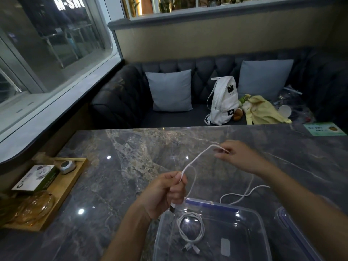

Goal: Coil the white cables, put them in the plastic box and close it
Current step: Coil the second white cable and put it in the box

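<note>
Right at the tabletop's (131,166) near edge stands the clear box (212,204), open, with one coiled cable (179,226) lying on its floor, plugs toward the near side. The lid (290,230) lies just beside it, toward the near right corner. Above the box's far left corner the left hand (163,193) is raised, its grip narrow, thumb and fingers pinching a second cable (199,156); a plug hangs below that hand by the box rim. From the pinch this cable rises in a small loop and runs up to the right hand (237,155), whose grip pinches its bend, held above the middle of the tabletop. The cable's slack lies in a loose curve on the tabletop just past the box's far edge. Along the left edge sits a wooden tray (64,187) carrying a glass bowl (33,208), a carton (35,178) and a small grey gadget (66,166). A green card (323,129) lies at the far right corner. Beyond the far edge, a dark sofa (122,95) holds a white backpack (224,100) and a yellow bag (263,110).
</note>
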Available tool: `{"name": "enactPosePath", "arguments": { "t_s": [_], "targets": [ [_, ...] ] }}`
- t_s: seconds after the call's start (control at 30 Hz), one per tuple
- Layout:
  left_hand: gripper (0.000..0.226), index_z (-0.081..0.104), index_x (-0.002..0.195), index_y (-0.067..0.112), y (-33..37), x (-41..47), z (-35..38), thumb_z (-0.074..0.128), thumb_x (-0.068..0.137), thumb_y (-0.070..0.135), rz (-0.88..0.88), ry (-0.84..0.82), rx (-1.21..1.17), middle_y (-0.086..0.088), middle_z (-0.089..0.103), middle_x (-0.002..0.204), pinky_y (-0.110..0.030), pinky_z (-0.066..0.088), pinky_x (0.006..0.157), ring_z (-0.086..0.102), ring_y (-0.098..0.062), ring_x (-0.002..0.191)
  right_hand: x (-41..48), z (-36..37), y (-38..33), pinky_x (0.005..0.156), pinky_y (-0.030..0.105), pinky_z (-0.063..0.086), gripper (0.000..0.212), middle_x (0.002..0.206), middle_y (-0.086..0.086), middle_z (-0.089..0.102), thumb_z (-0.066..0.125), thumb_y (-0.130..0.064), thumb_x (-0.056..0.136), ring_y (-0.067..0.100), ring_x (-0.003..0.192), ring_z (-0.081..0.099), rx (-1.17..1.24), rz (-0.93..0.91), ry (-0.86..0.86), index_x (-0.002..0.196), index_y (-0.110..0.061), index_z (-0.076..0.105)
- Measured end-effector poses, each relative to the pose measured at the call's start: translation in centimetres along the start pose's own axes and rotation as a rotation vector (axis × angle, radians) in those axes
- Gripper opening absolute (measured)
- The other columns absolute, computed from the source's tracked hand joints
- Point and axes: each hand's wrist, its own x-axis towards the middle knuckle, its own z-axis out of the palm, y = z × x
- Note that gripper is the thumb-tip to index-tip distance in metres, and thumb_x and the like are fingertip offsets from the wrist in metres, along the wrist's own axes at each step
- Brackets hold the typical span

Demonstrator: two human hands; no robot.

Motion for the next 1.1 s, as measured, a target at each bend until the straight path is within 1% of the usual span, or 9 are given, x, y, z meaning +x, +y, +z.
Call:
{"name": "enactPosePath", "arguments": {
  "t_s": [0.07, 0.13, 0.27, 0.4, 0.57, 0.67, 0.77, 0.93, 1.1],
  "targets": [
    [0.021, 0.058, 0.071, 0.009, 0.4, 0.5, 0.1, 0.045, 0.086, 0.017, 0.0, 0.077, -0.004, 0.011, 0.033, 0.041, -0.013, 0.027, 0.035, 0.027, -0.001, 0.034, -0.2, 0.5, -0.7, 0.104, 0.042, 0.024, 0.056, 0.133, 0.004, 0.046, 0.064, -0.035, 0.081, 0.021, 0.124, 0.039, -0.346, -0.126, 0.051, 0.132, -0.025, 0.043],
    [0.026, 0.054, 0.07, 0.01, 0.8, 1.0, 0.4, 0.042, 0.089, 0.024, 0.007, 0.175, 0.1, 0.012, 0.028, 0.039, -0.014, 0.022, 0.035, 0.021, -0.003, 0.034, -0.8, 0.9, -2.3, 0.106, 0.047, 0.021, 0.073, 0.145, 0.006, 0.035, 0.067, -0.027, 0.076, 0.026, 0.132, 0.031, -0.563, -0.376, 0.153, 0.139, -0.026, 0.03],
    [0.035, 0.049, 0.067, 0.015, 1.2, 1.6, 1.3, 0.038, 0.097, 0.03, -0.01, 0.233, 0.382, 0.012, 0.027, 0.041, -0.021, 0.015, 0.039, 0.018, -0.005, 0.037, -0.9, 2.7, -4.1, 0.106, 0.046, 0.028, 0.046, 0.131, 0.001, 0.056, 0.054, -0.025, 0.082, 0.02, 0.125, 0.047, -0.723, -0.713, 0.109, 0.127, -0.02, 0.047],
    [0.031, 0.048, 0.065, 0.016, 1.9, 1.3, 1.4, 0.043, 0.09, 0.035, 0.052, 0.149, 0.36, 0.013, 0.027, 0.042, -0.019, 0.019, 0.038, 0.02, -0.003, 0.037, -0.5, 2.9, -4.4, 0.086, 0.032, 0.045, 0.02, 0.098, -0.003, 0.066, 0.049, -0.028, 0.092, 0.01, 0.09, 0.058, -0.088, -0.345, -0.25, 0.106, -0.018, 0.058],
    [0.027, 0.053, 0.07, 0.01, 1.3, 1.2, 0.9, 0.044, 0.089, 0.027, 0.181, 0.006, 0.056, 0.01, 0.039, 0.043, -0.019, 0.027, 0.044, 0.031, -0.003, 0.037, -0.7, 2.5, -4.5, 0.067, 0.014, 0.048, 0.018, 0.067, 0.003, 0.062, 0.052, -0.003, 0.089, 0.004, 0.063, 0.06, 0.544, -0.238, -0.264, 0.076, -0.012, 0.061],
    [0.021, 0.065, 0.077, 0.009, 1.7, 1.5, 0.9, 0.054, 0.081, 0.027, 0.089, -0.032, 0.046, 0.003, 0.053, 0.052, -0.022, 0.042, 0.051, 0.047, -0.009, 0.045, -0.5, 2.4, -4.8, 0.066, 0.017, 0.046, 0.026, 0.062, 0.004, 0.06, 0.051, -0.005, 0.09, 0.01, 0.06, 0.057, 0.48, -0.212, -0.216, 0.069, -0.017, 0.06],
    [0.044, 0.064, 0.082, 0.005, 2.5, 1.9, 0.9, 0.037, 0.091, 0.038, -0.102, 0.002, 0.119, -0.002, 0.061, 0.056, -0.027, 0.049, 0.058, 0.055, -0.012, 0.049, -0.7, 1.8, -5.0, 0.061, 0.009, 0.04, 0.025, 0.062, -0.003, 0.06, 0.052, -0.015, 0.091, 0.0, 0.057, 0.053, 0.178, -0.237, -0.269, 0.07, -0.025, 0.061],
    [0.034, 0.053, 0.058, 0.02, 2.9, 2.2, 2.0, 0.045, 0.085, 0.039, -0.102, 0.013, 0.233, 0.013, 0.031, 0.04, -0.015, 0.02, 0.036, 0.024, -0.002, 0.034, -0.4, 1.2, -5.2, 0.061, 0.024, 0.04, 0.029, 0.058, -0.012, 0.054, 0.052, -0.033, 0.09, 0.002, 0.054, 0.048, -0.153, -0.302, -0.18, 0.063, -0.023, 0.057],
    [0.033, 0.049, 0.055, 0.019, 3.8, 1.1, 1.6, 0.067, 0.078, 0.034, 0.033, -0.116, -0.078, 0.01, 0.02, 0.042, -0.017, 0.016, 0.035, 0.014, -0.006, 0.035, -0.6, 0.0, -2.9, 0.036, 0.018, 0.025, 0.011, 0.045, -0.011, 0.04, 0.062, -0.022, 0.082, 0.005, 0.036, 0.031, 0.597, -0.139, -0.066, 0.074, -0.015, 0.064]
  ]
}}
